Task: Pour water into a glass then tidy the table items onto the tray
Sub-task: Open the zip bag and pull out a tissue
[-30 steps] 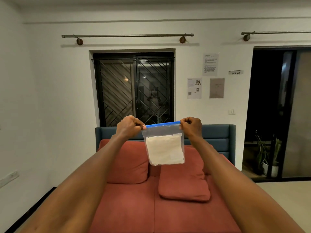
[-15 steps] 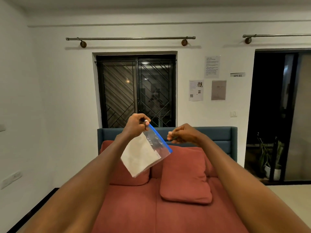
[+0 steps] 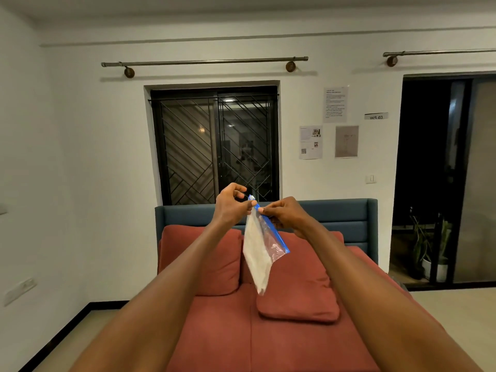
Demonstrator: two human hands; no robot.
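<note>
Window [image 3: 214, 146]: dark, barred, on the far wall.
Left hand [image 3: 230, 208]: fingers curled, pinching the top corner of the zip bag [image 3: 261, 248].
Zip bag: held in the air above the red sofa [image 3: 241, 331], tilted, blue strip uppermost, white folded content inside.
Right hand [image 3: 284, 214]: pinching the blue strip.
Cushion [image 3: 298, 296]: behind and beneath the bag.
Papers [image 3: 335, 124]: on the wall.
Doorway [image 3: 442, 178]: dark, plants at its foot.

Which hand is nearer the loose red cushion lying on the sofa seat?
Right. The right hand pinches the bag's blue strip, up above the cushion. The left hand holds the bag's top corner, farther left and slightly higher.
</note>
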